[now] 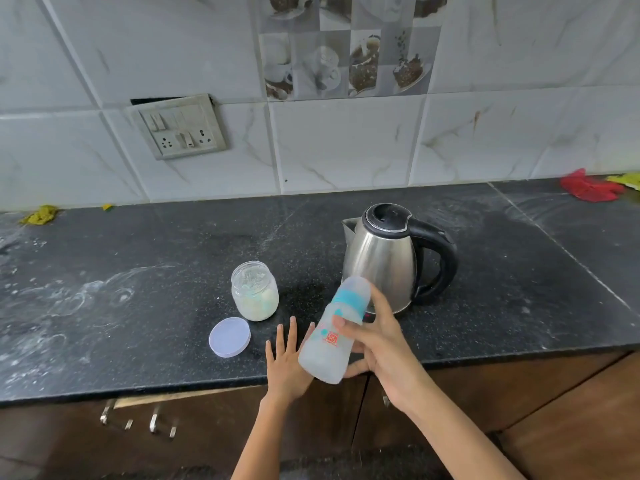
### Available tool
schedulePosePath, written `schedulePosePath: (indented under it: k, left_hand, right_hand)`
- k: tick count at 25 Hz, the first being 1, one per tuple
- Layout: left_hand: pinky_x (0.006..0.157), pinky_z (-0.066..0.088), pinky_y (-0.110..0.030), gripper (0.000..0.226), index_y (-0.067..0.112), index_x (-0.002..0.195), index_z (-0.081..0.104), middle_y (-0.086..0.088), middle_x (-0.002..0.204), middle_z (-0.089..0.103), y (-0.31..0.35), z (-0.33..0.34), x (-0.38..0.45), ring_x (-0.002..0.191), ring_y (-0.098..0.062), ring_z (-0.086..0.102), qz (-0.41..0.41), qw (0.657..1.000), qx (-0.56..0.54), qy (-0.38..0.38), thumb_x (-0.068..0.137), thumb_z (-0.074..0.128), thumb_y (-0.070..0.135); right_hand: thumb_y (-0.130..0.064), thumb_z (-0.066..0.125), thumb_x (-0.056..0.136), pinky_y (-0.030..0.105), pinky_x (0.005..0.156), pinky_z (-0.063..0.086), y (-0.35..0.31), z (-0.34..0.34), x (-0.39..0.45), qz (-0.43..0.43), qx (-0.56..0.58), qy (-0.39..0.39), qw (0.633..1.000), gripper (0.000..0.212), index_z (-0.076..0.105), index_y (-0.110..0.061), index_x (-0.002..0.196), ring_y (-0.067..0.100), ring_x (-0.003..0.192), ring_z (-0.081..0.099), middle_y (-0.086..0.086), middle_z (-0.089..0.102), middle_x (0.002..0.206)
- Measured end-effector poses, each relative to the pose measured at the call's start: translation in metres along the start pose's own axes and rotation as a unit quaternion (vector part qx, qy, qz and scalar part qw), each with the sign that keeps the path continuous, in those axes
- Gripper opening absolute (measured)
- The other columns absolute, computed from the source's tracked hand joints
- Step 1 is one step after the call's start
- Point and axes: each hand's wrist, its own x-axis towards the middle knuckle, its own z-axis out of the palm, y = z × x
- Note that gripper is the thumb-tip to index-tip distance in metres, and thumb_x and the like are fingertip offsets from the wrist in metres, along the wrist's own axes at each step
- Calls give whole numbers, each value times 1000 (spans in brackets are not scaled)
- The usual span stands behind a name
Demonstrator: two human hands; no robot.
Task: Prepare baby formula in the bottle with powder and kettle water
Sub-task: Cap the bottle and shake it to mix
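My right hand (377, 344) grips a capped baby bottle (329, 344) with a teal collar, tilted with its cap pointing up and away toward the kettle. Whitish liquid fills its lower part. My left hand (287, 362) is spread flat with fingers apart, just left of and under the bottle's base, at the counter's front edge. An open glass jar of pale powder (255, 291) stands to the left, its clear round lid (229, 337) lying flat in front of it. The steel kettle (391, 258) with a black handle stands behind the bottle, lid down.
The black stone counter (138, 306) is dusted with white smears. A switch and socket panel (178, 126) is on the tiled wall. Red cloth (588, 190) lies at the far right, yellow scraps (41, 214) at the far left. Brown cabinet doors with metal handles (152, 422) lie below.
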Motion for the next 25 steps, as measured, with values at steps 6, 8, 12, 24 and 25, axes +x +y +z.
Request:
schedulePosePath:
  k: [6,8,12,24,25]
  left_hand:
    - [118,-6,-50,60,37,152,3,2,162,-14,2,-1,0,148,-26,-17,-6,1000,-28,-1,99,28,51]
    - [118,-5,-50,62,37,151,-2,2,162,-15,1,0,1,148,-26,-16,-3,1000,-22,4,99,29,51]
    - [117,-6,-50,59,39,151,3,2,162,-14,1,1,1,148,-27,-16,-3,999,-33,2,99,26,54]
    - [117,-9,-51,71,33,152,-4,0,162,-16,-1,3,1,148,-27,-18,2,1000,13,-10,96,34,53]
    - [117,-8,-51,68,33,152,-3,1,162,-14,0,1,0,148,-26,-18,-1,1000,-14,-9,97,34,50]
  right_hand:
    - [-32,84,60,43,60,60,-7,-5,9,-11,40,22,999,87,42,-39,135,25,93,75,8,64,120]
    - [-31,86,60,46,62,60,-10,-6,9,-14,15,-13,1000,82,47,-41,131,26,94,75,8,67,119]
    - [-24,75,79,46,65,61,-16,-7,12,-40,83,38,995,67,43,-36,136,27,96,74,7,67,118]
    - [-30,90,63,47,65,61,-7,1,4,-1,-42,-72,997,90,40,-46,136,25,103,72,-2,73,110]
    - [-31,87,65,47,66,62,-10,-3,5,-13,-20,-77,997,86,41,-44,136,26,105,71,1,72,114]
